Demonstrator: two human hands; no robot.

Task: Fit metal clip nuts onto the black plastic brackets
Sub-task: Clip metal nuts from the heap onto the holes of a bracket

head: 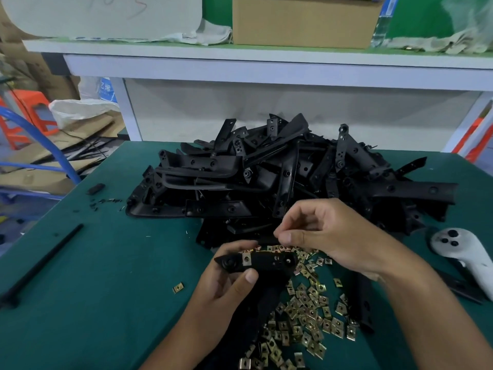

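Note:
My left hand [226, 284] grips a black plastic bracket [269, 261] low over the green table, thumb on its near edge. One brass-coloured clip nut [246, 259] sits on the bracket's left part. My right hand [325, 236] hovers just above and right of the bracket, fingers curled with thumb and forefinger tips together; whether a clip nut is pinched there cannot be told. Several loose clip nuts [306, 316] lie scattered under and in front of my hands. A big heap of black brackets [280, 177] fills the table behind.
A lone clip nut [178, 287] lies left of my left hand. A long black strip [45, 263] lies at the table's left, a small black piece [95, 188] further back. A white handheld controller [464, 252] rests at the right. A shelf with a cardboard box [304, 20] stands behind.

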